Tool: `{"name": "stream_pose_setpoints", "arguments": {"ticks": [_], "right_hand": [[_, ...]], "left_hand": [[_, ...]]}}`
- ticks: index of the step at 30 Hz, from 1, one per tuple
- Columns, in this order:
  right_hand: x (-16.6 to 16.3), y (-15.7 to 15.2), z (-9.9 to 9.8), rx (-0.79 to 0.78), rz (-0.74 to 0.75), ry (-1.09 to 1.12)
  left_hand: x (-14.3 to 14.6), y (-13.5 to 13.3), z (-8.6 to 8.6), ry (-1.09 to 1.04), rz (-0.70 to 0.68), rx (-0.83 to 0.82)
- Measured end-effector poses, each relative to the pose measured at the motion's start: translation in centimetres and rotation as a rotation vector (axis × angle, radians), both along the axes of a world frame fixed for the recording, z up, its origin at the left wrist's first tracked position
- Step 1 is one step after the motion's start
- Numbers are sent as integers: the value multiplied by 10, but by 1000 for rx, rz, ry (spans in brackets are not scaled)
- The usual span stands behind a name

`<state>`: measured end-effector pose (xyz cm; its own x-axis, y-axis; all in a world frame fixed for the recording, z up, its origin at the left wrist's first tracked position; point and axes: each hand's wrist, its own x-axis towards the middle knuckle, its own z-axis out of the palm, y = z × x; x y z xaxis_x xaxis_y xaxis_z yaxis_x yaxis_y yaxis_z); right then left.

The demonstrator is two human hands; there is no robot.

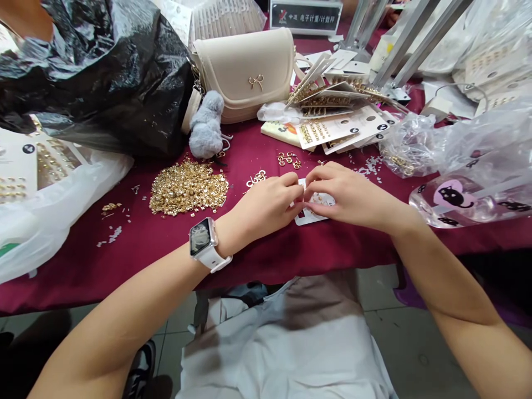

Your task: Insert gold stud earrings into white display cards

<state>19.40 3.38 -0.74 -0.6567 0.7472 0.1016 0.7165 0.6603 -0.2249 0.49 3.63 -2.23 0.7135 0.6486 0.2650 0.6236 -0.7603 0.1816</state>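
Observation:
My left hand (272,200), with a watch (202,237) on its wrist, is closed, fingertips pinched together at the left side of a small white card (310,219). My right hand (351,194) reaches in from the other side, thumb and fingers curled into a pinch that meets my left fingertips above the card. Whatever lies between the fingertips is too small and hidden to name. Tiny gold pieces (319,199) show on the card, which lies on the dark red tablecloth (253,249). Just beyond are gold hoop-like pieces (256,178) and more gold pieces (290,160).
A heap of gold studs (188,187) lies to the left. Behind stand a cream handbag (245,66) with a grey plush charm (206,126) and stacked earring cards (332,124). A black plastic bag (103,77), clear bags (415,145) and a cat-print clear pouch (465,200) flank the area.

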Motion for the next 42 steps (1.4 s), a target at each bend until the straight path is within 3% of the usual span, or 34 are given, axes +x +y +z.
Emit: {"name": "stream_pose_setpoints", "arguments": {"ticks": [7,11,14,17,23,32,38,42], "right_hand": [[2,-1,5,-44,-110,190],[10,6,9,41,-301,270],[20,15,6,234,-492,206],[29,23,1,242,-589,28],[36,28,-11,107,-571,-204],[34,29,-22,166,-559,-198],[32,28,-22,221,-583,7],[20,17,-7,21,-492,383]], "left_hand": [[4,-3,-2,50,73,-96],[7,-5,-1,31,121,-130],[8,-5,1,43,154,-169],[7,-4,1,59,157,-187],[3,0,4,105,98,-172],[2,2,2,96,37,-126],[0,2,1,86,6,-92],[0,3,2,94,1,-104]]}}
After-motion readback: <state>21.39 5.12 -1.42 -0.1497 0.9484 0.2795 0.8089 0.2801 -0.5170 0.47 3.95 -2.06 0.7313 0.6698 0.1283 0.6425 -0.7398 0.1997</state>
